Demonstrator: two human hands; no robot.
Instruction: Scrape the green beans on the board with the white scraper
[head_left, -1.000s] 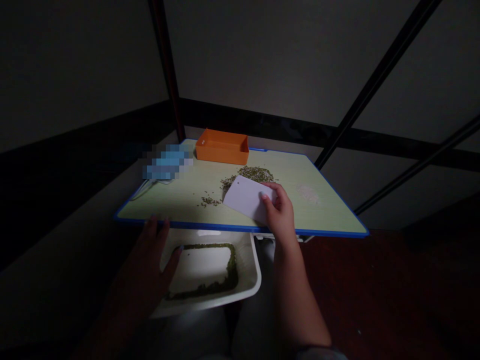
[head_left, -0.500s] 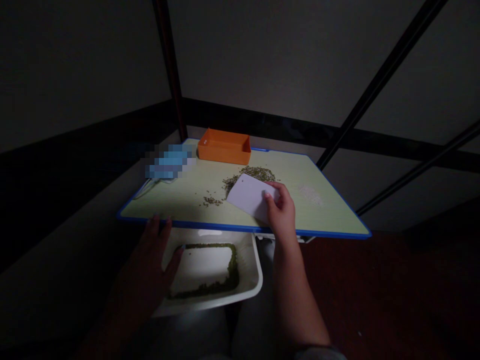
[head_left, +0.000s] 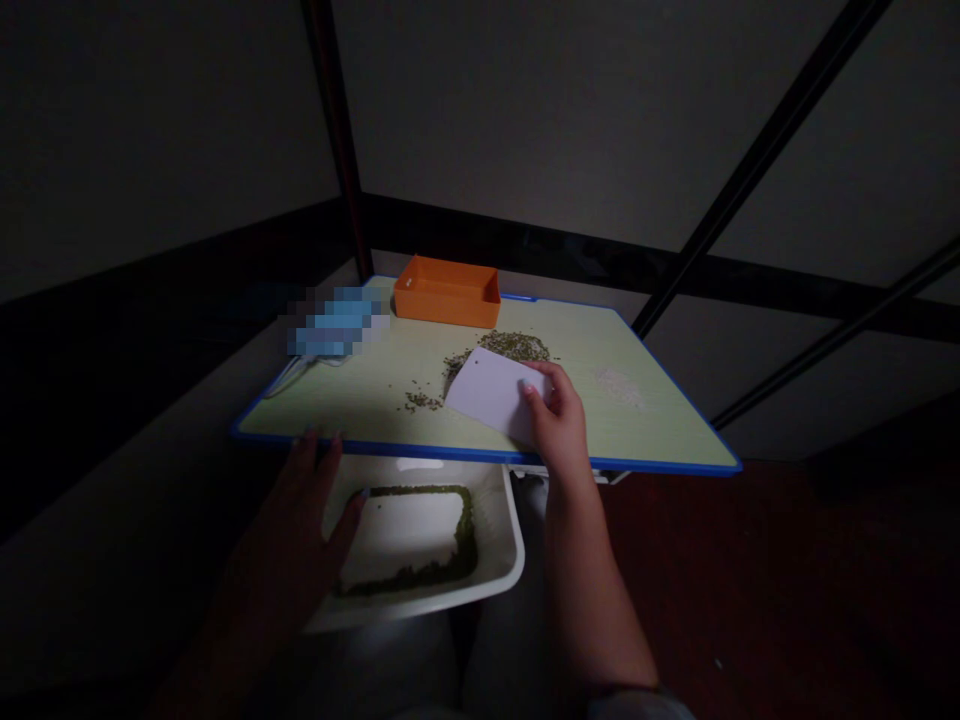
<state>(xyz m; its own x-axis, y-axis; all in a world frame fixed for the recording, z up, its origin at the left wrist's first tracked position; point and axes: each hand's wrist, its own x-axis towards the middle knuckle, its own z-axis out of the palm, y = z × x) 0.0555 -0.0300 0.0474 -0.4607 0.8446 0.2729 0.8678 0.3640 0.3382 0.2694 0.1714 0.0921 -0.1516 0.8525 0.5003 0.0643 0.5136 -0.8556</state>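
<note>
My right hand grips a white plastic scraper card, whose edge lies against a pile of small green beans on a pale green board with a blue rim. A few loose beans are scattered to the left of the card. My left hand is open, its fingertips at the board's near edge and its thumb over a white plastic tray. More green beans line the inside of that tray, around its bare white middle.
An orange rectangular box stands at the board's far edge. A pixelated blue item with a thin cord lies at the far left. A small patch of white grains lies at the right. A dark frame and wall stand behind.
The scraper card and my right hand have shifted slightly left over the last half second. My left hand and the tray look nearly unchanged.
</note>
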